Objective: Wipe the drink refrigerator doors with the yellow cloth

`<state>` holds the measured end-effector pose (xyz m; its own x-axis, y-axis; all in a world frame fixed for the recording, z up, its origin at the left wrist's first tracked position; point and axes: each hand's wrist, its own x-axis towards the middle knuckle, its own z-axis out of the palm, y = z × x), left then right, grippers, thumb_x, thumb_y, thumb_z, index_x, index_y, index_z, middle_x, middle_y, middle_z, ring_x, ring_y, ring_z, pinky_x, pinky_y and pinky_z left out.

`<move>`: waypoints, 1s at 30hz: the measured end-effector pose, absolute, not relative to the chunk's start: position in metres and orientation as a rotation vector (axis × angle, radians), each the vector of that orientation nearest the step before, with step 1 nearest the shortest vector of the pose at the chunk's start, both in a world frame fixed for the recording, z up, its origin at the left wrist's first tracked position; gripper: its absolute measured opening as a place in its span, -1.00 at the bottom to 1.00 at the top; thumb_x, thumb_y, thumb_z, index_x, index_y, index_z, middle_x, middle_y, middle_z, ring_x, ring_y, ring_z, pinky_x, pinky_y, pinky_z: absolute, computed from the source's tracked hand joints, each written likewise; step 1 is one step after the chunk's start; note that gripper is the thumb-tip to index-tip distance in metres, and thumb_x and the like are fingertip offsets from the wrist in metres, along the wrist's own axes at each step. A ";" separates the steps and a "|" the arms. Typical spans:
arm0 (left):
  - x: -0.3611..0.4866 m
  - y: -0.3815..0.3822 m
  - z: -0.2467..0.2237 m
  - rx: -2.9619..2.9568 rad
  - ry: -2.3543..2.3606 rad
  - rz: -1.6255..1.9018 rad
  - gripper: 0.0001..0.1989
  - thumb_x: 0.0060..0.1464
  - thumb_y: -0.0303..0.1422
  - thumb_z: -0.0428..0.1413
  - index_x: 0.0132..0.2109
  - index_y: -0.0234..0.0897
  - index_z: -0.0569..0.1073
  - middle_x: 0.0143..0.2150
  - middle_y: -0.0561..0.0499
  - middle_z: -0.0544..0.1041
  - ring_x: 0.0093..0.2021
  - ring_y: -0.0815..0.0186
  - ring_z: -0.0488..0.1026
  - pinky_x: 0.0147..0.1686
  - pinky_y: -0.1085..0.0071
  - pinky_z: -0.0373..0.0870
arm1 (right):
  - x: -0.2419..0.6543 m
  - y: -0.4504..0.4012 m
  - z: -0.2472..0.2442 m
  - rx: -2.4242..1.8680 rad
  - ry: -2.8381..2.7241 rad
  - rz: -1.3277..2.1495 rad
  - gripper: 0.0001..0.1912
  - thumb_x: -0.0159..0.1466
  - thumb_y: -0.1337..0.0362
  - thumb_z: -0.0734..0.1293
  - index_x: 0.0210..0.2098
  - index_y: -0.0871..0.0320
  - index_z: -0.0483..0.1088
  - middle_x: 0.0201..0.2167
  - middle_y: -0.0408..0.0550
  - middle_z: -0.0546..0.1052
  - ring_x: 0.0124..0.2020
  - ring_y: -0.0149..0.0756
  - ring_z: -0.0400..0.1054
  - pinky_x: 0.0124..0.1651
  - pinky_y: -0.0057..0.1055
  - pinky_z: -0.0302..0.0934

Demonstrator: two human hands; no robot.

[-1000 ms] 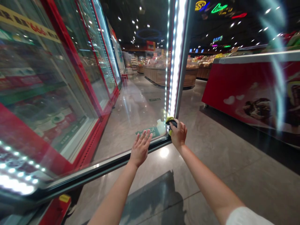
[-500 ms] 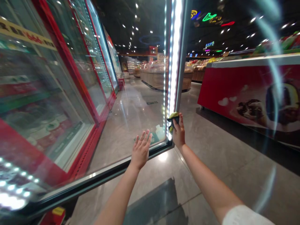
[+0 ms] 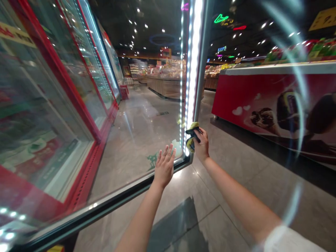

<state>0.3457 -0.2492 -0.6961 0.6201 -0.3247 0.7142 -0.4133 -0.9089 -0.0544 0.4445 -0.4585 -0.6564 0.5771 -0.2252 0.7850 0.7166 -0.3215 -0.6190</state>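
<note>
A glass door [image 3: 136, 140] with a dark bottom frame stands swung out in front of me. My left hand [image 3: 165, 168] lies flat against its lower part, fingers stretched out and holding nothing. Near the lower outer corner my right hand [image 3: 201, 143] grips a bunched yellow and dark cloth [image 3: 193, 136]. The cloth is at the bright LED strip [image 3: 193, 70] along the door's upright edge; whether it presses on the strip I cannot tell. A green and white sticker [image 3: 152, 161] shows on the glass beside my left fingertips.
Red-framed glass cabinets [image 3: 86, 129] line the left side. A red chest freezer [image 3: 236, 94] with ice cream pictures stands at the right. Beyond the glass, a wood-sided display counter [image 3: 168, 88] rises from the shiny tiled floor [image 3: 225, 210].
The view has turned slightly right. My right hand and the cloth have drawn a little away from the strip's edge, showing more of the cloth. My left hand is closer to the corner.
</note>
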 end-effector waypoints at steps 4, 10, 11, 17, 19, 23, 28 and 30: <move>0.353 -0.279 -0.696 2.655 -0.705 1.073 -0.24 0.13 -0.63 -0.02 0.47 -0.33 0.11 0.52 -0.16 0.07 0.55 0.12 -0.18 0.47 0.00 0.03 | 0.430 -0.466 -0.662 -1.525 -0.276 -0.757 -0.62 0.10 0.34 0.28 -0.12 0.08 0.56 0.09 0.00 0.55 0.14 -0.15 0.43 0.29 -0.05 0.26; 0.353 -0.317 -0.676 2.545 -0.781 1.009 -0.16 0.15 -0.62 -0.05 0.52 -0.36 -0.13 0.53 -0.23 0.06 0.55 0.09 -0.21 0.43 -0.06 0.11 | 0.433 -0.484 -0.640 -1.438 -0.097 -0.581 -0.39 -0.03 0.37 0.24 0.04 0.04 0.44 -0.02 -0.09 0.60 -0.01 -0.17 0.49 0.14 -0.11 0.38; 0.353 -0.320 -0.669 2.529 -0.768 1.015 -0.16 0.16 -0.63 -0.07 0.53 -0.35 -0.17 0.53 -0.24 0.05 0.55 0.08 -0.23 0.42 -0.07 0.12 | 0.434 -0.483 -0.637 -1.420 -0.081 -0.552 -0.35 -0.04 0.38 0.23 0.07 0.03 0.42 -0.02 -0.11 0.60 -0.03 -0.18 0.50 0.11 -0.13 0.40; 0.357 -0.336 -0.633 2.485 -0.834 1.122 -0.17 0.25 -0.59 -0.09 0.54 -0.26 -0.29 0.55 -0.23 -0.04 0.54 0.06 -0.24 0.42 -0.07 0.13 | 0.424 -0.475 -0.650 -1.344 -0.082 -0.376 -0.47 -0.07 0.39 0.22 -0.11 0.08 0.51 -0.24 -0.12 0.65 -0.14 -0.14 0.53 -0.01 -0.22 0.44; 0.359 -0.344 -0.622 2.487 -0.833 1.200 -0.19 0.29 -0.57 -0.10 0.54 -0.21 -0.32 0.55 -0.20 -0.03 0.54 0.10 -0.23 0.43 -0.04 0.11 | 0.422 -0.479 -0.651 -1.335 -0.120 -0.351 -0.53 -0.06 0.38 0.24 -0.15 0.10 0.54 -0.27 -0.13 0.65 -0.13 -0.13 0.53 0.00 -0.23 0.43; 0.364 -0.361 -0.600 2.518 -0.758 1.388 -0.23 0.35 -0.49 -0.07 0.54 -0.20 -0.29 0.54 -0.15 -0.02 0.54 0.14 -0.24 0.46 0.03 0.06 | 0.419 -0.492 -0.651 -1.290 -0.276 -0.316 -0.51 -0.01 0.37 0.27 -0.09 0.09 0.57 -0.10 -0.11 0.65 0.02 -0.13 0.49 0.19 -0.19 0.33; 0.371 -0.367 -0.586 2.669 -0.648 1.593 -0.24 0.35 -0.48 -0.02 0.53 -0.25 -0.22 0.52 -0.17 0.01 0.53 0.13 -0.17 0.49 0.10 -0.04 | 0.406 -0.505 -0.680 -1.285 -0.401 -0.197 -0.45 -0.01 0.43 0.25 -0.06 0.04 0.61 -0.03 -0.10 0.64 0.10 -0.09 0.46 0.31 -0.09 0.23; 0.368 -0.365 -0.588 2.734 -0.590 1.613 -0.22 0.34 -0.48 0.01 0.53 -0.24 -0.22 0.52 -0.19 0.00 0.51 0.10 -0.14 0.49 0.07 -0.06 | 0.402 -0.509 -0.682 -1.315 -0.432 -0.134 -0.44 -0.04 0.45 0.22 -0.11 0.00 0.63 -0.02 -0.11 0.63 0.11 -0.07 0.45 0.29 -0.07 0.25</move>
